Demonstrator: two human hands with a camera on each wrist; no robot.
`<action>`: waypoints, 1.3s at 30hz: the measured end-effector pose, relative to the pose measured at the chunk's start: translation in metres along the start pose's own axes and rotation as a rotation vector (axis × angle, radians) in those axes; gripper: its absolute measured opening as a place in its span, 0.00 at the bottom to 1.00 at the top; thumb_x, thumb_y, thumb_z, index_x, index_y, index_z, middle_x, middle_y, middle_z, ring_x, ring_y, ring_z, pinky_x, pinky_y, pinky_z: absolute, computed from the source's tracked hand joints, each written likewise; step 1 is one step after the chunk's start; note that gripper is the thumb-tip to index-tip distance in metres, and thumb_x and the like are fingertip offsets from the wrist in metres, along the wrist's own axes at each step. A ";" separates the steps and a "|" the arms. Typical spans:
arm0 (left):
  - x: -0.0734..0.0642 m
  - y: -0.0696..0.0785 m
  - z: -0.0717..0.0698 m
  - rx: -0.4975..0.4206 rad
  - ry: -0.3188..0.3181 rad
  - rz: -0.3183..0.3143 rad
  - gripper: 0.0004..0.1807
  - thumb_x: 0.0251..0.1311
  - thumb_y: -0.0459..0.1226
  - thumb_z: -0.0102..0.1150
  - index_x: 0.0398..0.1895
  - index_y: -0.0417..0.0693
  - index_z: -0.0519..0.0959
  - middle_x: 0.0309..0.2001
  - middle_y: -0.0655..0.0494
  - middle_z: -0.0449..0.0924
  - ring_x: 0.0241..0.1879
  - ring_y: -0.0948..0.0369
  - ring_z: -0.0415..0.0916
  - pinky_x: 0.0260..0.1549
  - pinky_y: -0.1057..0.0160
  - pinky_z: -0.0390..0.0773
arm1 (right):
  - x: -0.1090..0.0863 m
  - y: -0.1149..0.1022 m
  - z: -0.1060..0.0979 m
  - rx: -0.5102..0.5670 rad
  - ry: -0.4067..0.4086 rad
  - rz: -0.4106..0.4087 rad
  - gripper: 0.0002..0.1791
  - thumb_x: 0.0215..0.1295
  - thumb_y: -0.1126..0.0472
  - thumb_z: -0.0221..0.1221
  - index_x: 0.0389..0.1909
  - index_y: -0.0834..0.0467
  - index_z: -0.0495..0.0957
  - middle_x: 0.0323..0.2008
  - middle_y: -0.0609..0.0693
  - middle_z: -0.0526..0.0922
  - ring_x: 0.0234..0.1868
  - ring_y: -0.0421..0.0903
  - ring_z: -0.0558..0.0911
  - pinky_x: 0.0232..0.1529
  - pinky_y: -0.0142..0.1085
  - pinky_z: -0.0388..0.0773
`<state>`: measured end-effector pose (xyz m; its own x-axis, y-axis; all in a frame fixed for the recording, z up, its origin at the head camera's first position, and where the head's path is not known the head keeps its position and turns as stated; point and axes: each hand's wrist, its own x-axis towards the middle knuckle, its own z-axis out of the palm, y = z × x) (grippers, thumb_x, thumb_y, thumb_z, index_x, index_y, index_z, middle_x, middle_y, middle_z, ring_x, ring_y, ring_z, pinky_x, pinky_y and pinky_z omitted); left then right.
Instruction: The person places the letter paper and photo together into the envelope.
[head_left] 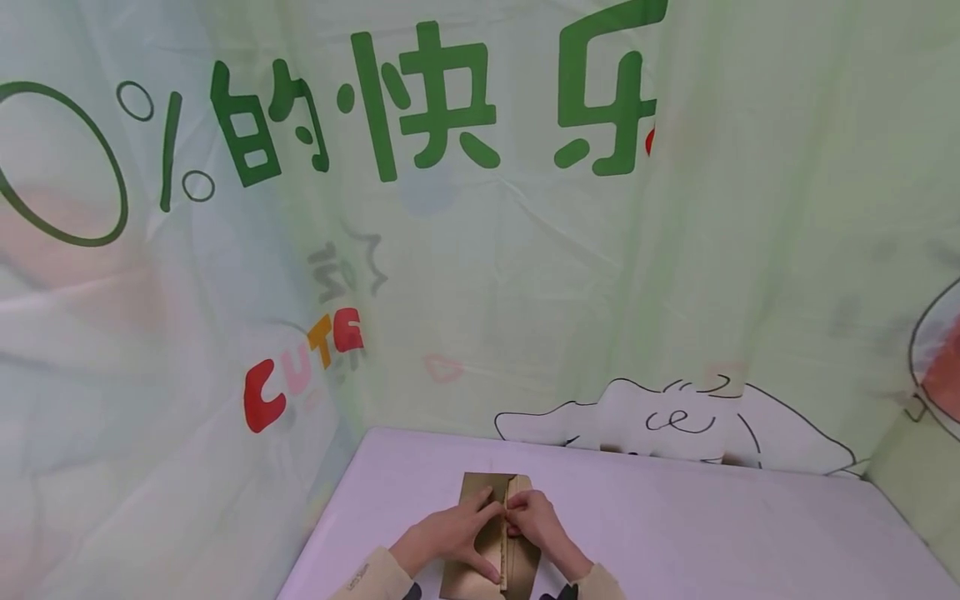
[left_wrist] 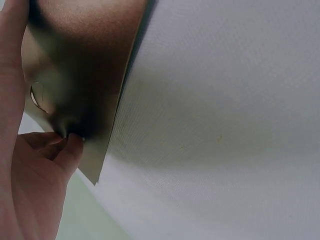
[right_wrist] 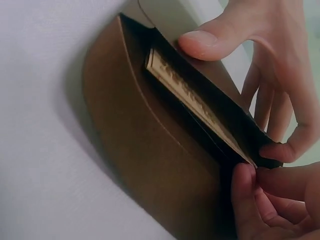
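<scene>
A brown kraft-paper envelope (head_left: 478, 483) lies on the table with its mouth gaping. Inside it, seen from the right wrist, sits a flat, light tan piece (right_wrist: 192, 97) with dark markings along its edge; its lower part is hidden in the pocket. My left hand (head_left: 453, 532) grips one wall of the envelope, thumb and forefinger spread along the mouth. Thumb and fingers of my right hand (head_left: 536, 518) pinch the end of the tan piece, right at the envelope's far end. In the left wrist view the right hand (left_wrist: 47, 167) shows beyond the envelope's brown face (left_wrist: 100, 30).
The table (head_left: 675, 533) has a pale lilac-white cover. Behind it and at its sides hang light curtains (head_left: 510, 275) with green characters and a cartoon drawing. Both forearms wear cream sleeves (head_left: 378, 575).
</scene>
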<state>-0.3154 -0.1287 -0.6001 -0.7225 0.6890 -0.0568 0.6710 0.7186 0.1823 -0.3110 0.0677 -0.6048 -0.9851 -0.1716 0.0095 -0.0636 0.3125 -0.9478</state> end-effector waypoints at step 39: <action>-0.008 -0.001 0.029 0.105 0.116 0.056 0.45 0.66 0.72 0.37 0.81 0.65 0.48 0.81 0.43 0.46 0.79 0.45 0.49 0.70 0.40 0.60 | -0.026 0.006 -0.044 -0.240 0.093 -0.013 0.10 0.69 0.65 0.58 0.43 0.68 0.81 0.30 0.52 0.84 0.29 0.44 0.82 0.31 0.37 0.80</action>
